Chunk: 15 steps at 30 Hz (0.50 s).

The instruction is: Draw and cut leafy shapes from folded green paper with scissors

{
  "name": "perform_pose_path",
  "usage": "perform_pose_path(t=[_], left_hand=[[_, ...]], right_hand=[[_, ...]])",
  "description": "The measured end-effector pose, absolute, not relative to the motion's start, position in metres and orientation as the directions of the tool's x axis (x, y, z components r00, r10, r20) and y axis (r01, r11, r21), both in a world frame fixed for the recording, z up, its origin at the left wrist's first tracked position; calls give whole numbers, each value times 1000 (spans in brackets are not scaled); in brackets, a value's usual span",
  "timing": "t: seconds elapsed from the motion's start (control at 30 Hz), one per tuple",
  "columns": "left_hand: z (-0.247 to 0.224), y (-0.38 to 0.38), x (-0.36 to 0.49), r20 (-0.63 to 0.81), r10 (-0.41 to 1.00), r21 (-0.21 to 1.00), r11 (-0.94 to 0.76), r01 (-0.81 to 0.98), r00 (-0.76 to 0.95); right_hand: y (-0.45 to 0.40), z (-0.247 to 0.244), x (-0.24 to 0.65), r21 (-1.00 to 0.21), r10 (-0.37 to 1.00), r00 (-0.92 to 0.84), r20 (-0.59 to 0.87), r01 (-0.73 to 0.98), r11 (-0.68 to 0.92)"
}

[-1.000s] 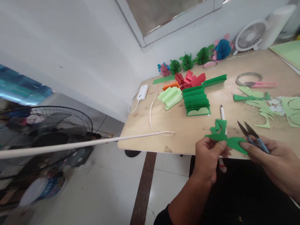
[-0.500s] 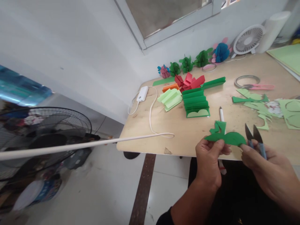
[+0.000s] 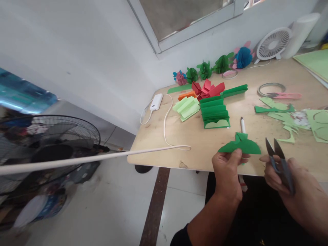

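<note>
My left hand pinches a green paper piece with a scalloped, curved outline, held over the table's front edge. To its right, my right hand is wrapped round small dark snips, whose two blades stand apart and point away from me. The snips do not touch the paper. Just behind the green piece lie a green scrap and a white pen. A folded green paper stack with a light green scalloped shape on its front lies further back.
On the wooden table are light green folds, red folded papers, pink scissors, a tape roll, paper scraps and a white power bank. Paper figures and a small fan stand behind. A cable crosses the left.
My right hand has let go of the green paper and moved slightly away, its grip on the snips shifted. My left hand has turned the paper and moved a little left.
</note>
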<state>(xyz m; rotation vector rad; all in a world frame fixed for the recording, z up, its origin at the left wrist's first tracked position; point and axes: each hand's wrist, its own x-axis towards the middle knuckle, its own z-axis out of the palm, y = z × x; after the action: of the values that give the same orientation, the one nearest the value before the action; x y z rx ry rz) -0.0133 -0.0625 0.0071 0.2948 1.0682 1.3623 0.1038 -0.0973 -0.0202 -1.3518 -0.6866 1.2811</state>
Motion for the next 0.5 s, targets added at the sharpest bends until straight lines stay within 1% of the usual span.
perform_pose_path(t=[0.13, 0.27, 0.37, 0.5], left_hand=[[12, -61, -11, -435, 884, 701, 213, -681, -171], [15, -61, -10, -439, 882, 687, 208, -696, -170], [15, -62, -9, -435, 882, 695, 202, -690, -181], [15, -64, -8, -445, 879, 686, 212, -696, -171]], right_hand=[[-108, -21, 98, -914, 885, 265, -383, -248, -322], [-118, -27, 91, -897, 876, 231, -423, -243, -369], [-118, -30, 88, -896, 883, 207, -422, -246, -371], [-113, -27, 86, -910, 912, 171, -373, -260, -324]])
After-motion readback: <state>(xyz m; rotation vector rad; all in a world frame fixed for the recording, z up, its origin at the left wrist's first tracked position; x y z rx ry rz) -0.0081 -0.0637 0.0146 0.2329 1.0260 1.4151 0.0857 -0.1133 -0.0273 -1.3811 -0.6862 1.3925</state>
